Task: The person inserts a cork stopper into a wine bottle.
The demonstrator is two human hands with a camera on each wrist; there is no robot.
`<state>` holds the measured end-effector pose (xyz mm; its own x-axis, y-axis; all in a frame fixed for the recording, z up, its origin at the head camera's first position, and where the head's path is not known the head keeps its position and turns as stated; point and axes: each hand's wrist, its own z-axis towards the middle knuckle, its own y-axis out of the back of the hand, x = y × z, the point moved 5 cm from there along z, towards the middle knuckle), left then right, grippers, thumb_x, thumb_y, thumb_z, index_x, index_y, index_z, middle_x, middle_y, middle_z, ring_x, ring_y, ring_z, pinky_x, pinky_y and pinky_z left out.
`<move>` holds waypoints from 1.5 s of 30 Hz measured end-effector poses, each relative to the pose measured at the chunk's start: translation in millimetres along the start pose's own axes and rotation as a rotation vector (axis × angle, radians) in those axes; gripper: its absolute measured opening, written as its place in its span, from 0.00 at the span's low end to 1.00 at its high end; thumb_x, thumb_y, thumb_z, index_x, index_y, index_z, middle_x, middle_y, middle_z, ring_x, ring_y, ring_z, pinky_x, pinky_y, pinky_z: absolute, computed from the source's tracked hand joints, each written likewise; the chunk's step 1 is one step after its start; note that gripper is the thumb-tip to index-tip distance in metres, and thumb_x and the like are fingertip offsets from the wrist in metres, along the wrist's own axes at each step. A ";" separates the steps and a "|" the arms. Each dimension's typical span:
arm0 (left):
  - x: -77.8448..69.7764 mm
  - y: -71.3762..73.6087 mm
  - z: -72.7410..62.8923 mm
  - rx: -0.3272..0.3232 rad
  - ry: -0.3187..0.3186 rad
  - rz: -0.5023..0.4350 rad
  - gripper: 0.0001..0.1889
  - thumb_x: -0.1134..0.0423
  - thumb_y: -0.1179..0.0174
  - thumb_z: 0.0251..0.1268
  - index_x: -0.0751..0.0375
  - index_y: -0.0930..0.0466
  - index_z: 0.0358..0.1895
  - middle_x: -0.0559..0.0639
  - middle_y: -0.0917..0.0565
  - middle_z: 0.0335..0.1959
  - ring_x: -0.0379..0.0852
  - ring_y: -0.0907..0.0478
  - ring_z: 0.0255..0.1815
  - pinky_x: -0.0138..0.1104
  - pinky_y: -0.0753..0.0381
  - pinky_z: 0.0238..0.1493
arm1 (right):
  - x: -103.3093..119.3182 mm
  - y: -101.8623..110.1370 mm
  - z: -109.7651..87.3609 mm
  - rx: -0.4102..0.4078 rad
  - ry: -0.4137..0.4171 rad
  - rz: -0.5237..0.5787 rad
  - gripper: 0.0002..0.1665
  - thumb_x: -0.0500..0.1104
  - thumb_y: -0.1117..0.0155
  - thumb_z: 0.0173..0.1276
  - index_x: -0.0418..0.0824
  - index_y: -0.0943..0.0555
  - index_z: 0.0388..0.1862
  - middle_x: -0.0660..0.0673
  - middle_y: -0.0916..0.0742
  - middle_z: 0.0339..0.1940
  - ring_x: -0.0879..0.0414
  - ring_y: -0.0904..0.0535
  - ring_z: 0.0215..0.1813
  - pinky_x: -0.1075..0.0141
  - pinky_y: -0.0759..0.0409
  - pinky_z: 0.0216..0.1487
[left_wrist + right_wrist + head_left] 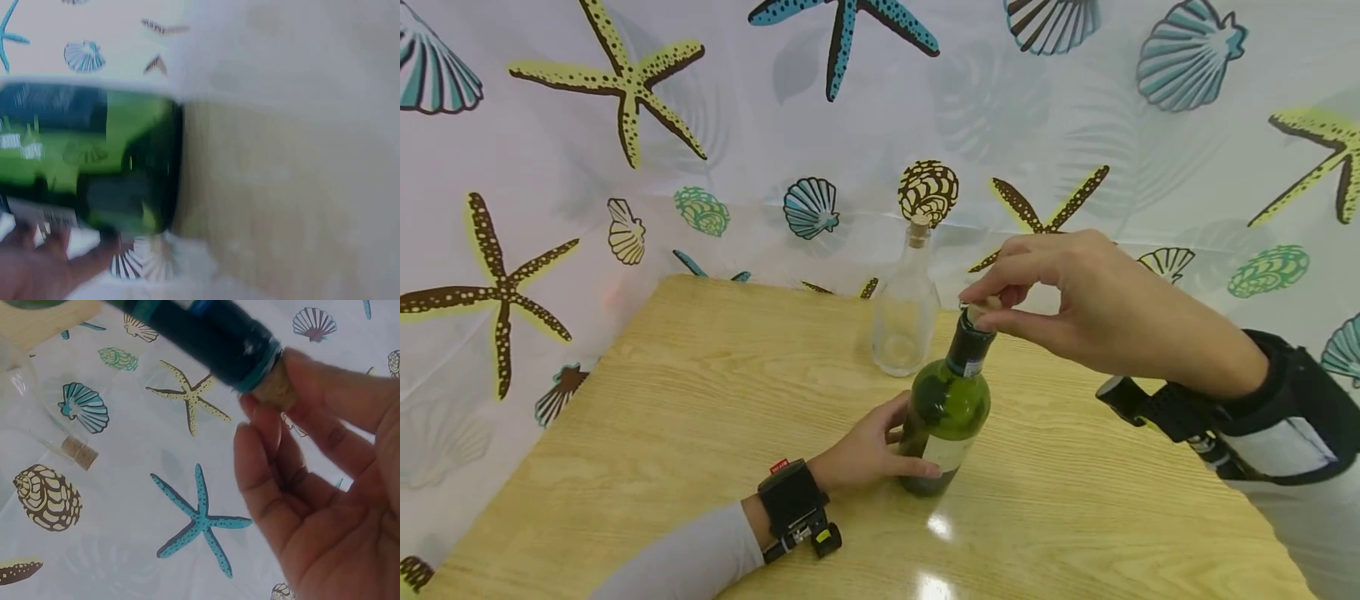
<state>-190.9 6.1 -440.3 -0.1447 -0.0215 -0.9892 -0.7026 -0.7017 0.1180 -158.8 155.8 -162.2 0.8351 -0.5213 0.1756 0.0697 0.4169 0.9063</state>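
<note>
A green glass wine bottle (946, 404) with a dark neck sleeve and a pale label stands on the wooden table, leaning slightly right in the head view. My left hand (867, 450) grips its lower body, thumb across the label. At the mouth, my right hand (1078, 300) pinches a cork (276, 390) between thumb and fingers. The cork sits in the opening with its outer part showing; how deep it goes is hidden. In the blurred left wrist view, the green bottle (137, 144) lies across the left side, above the fingers (37, 269).
Just behind the green bottle stands a clear glass bottle (898, 325), stoppered with its own cork (917, 232). The light wooden table (715, 400) ends at a white cloth (850, 158) printed with starfish and shells. Each wrist wears a strapped camera.
</note>
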 end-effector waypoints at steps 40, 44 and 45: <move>-18.0 -4.8 4.7 -0.048 -0.021 0.017 0.44 0.63 0.28 0.61 0.41 0.43 0.77 0.44 0.34 0.74 0.49 0.39 0.76 0.59 0.44 0.75 | -2.6 2.1 -10.2 -0.072 -0.089 0.024 0.19 0.33 0.27 0.63 0.45 0.13 0.53 0.56 0.14 0.42 0.66 0.24 0.35 0.72 0.26 0.33; -19.3 -4.7 -0.1 -0.085 -0.015 0.072 0.45 0.58 0.26 0.60 0.37 0.45 0.77 0.42 0.33 0.73 0.46 0.39 0.76 0.56 0.44 0.76 | -4.0 -15.3 -26.4 -0.153 -0.131 0.114 0.34 0.32 0.28 0.63 0.43 0.24 0.69 0.48 0.17 0.57 0.59 0.20 0.51 0.70 0.18 0.46; -20.9 -4.1 -1.7 -0.098 -0.020 0.084 0.46 0.57 0.26 0.60 0.37 0.46 0.77 0.43 0.33 0.72 0.46 0.39 0.76 0.56 0.44 0.76 | -4.7 -23.4 -32.7 -0.174 -0.155 0.145 0.39 0.31 0.28 0.63 0.42 0.28 0.72 0.46 0.18 0.61 0.57 0.20 0.55 0.67 0.17 0.49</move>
<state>-183.9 8.3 -420.2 -0.2144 -0.0694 -0.9743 -0.6165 -0.7640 0.1901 -146.5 172.9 -196.9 0.7507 -0.5490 0.3675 0.0593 0.6100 0.7902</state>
